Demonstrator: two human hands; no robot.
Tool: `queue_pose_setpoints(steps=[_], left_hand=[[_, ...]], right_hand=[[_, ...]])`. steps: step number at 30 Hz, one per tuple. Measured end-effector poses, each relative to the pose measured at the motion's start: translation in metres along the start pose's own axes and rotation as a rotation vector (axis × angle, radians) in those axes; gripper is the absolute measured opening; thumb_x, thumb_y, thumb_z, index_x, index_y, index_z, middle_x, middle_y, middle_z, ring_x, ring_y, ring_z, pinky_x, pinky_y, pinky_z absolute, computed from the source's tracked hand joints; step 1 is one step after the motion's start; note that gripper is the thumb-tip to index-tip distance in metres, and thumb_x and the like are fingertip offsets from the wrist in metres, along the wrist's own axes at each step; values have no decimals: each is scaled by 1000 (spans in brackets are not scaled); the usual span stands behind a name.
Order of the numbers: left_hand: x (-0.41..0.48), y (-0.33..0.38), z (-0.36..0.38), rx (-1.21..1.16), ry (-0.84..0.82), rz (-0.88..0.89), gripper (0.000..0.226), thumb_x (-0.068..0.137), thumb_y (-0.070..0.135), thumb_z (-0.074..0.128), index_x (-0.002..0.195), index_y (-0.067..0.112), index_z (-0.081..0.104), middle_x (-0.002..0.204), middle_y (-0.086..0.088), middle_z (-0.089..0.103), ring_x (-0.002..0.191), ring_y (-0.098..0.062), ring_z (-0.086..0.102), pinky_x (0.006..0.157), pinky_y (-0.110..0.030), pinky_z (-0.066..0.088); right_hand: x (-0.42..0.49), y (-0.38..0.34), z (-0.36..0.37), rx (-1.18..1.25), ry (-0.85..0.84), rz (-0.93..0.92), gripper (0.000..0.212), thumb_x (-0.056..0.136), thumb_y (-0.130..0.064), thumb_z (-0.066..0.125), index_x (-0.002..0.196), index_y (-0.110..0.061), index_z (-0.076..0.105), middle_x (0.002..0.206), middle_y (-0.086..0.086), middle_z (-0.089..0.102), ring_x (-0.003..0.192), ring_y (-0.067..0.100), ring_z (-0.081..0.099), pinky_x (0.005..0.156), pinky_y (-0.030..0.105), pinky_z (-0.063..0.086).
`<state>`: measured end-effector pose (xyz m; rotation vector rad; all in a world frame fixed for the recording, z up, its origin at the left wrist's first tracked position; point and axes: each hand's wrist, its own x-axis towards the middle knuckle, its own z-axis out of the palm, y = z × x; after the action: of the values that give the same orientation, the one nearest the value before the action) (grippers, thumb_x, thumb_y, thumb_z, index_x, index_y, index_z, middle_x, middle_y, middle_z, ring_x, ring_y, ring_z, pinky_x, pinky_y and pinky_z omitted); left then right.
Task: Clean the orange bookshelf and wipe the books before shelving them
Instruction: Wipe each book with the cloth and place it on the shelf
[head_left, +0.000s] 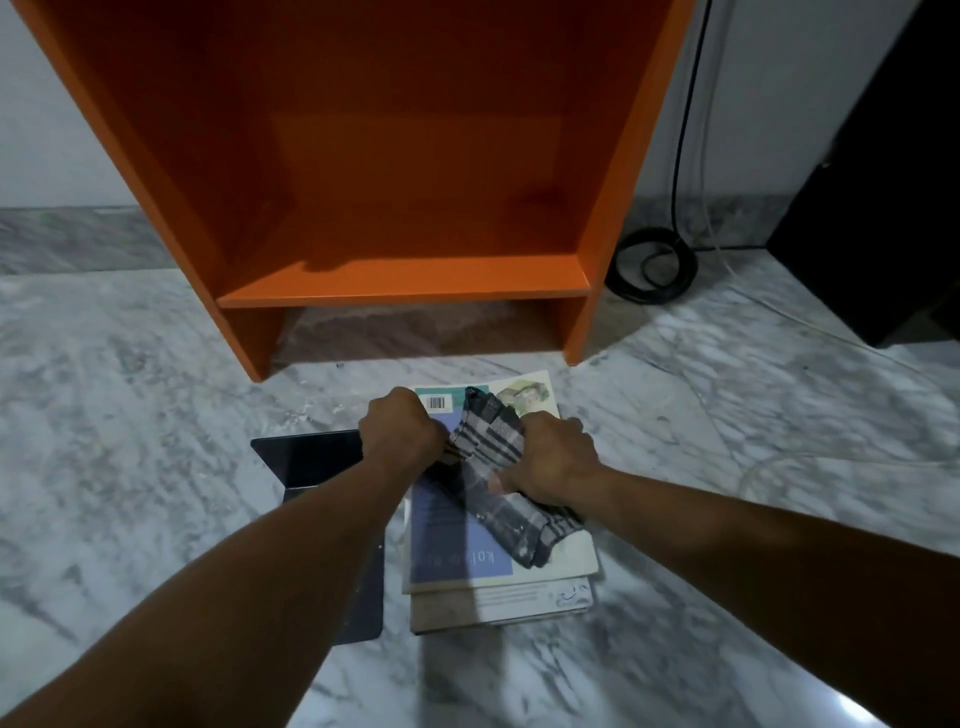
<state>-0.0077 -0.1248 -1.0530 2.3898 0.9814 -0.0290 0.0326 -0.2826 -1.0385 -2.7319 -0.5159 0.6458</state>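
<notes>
**Q:** Hand status?
**A:** The left hand (400, 434) and right hand (556, 460) are close together. Each grips one end of the striped cloth (491, 439). The fingertips are hidden under the knuckles.

**Q:** Where are the cloth and books?
**A:** The cloth lies across the top book (452, 545) of a stack (519, 603) on the marble floor (156, 415), just in front of the orange bookshelf (405, 280). The cover text is blurred.

**Q:** Surroundings?
**A:** A dark flat object (306, 457) lies left of the stack, partly covered by the left forearm; what it is cannot be told. A coiled cable (652, 265) lies right of the shelf. A black cabinet (883, 208) is cut off by the frame.
</notes>
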Motion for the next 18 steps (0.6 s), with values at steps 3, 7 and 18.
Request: queue_pose_setpoints(steps=[3,7,18], left_hand=[[-2,-3,-4,-137,-49,-58,38,84,29,74,107,1,65,109,-19,67,99,-35,66,64,-28,47],[-4,-4,-17,-575,-60,-181,42,82,38,74,101,3,65,99,-11,70,88,-28,67,71,-32,55],[-15,30,-86,-1042,-347,154,31,97,32,56,105,5,69,101,-7,76,100,-28,69,90,-41,53]], right_hand=[[-3,-1,2,36,87,-4,54,74,-40,82,113,-19,51,124,13,44,106,33,52,86,36,48],[-2,9,-10,286,129,-93,52,69,-37,87,110,-21,60,107,1,69,93,22,65,82,33,53],[-44,18,-62,189,421,-396,26,71,-27,79,83,-32,57,91,-5,55,93,13,51,62,17,40]])
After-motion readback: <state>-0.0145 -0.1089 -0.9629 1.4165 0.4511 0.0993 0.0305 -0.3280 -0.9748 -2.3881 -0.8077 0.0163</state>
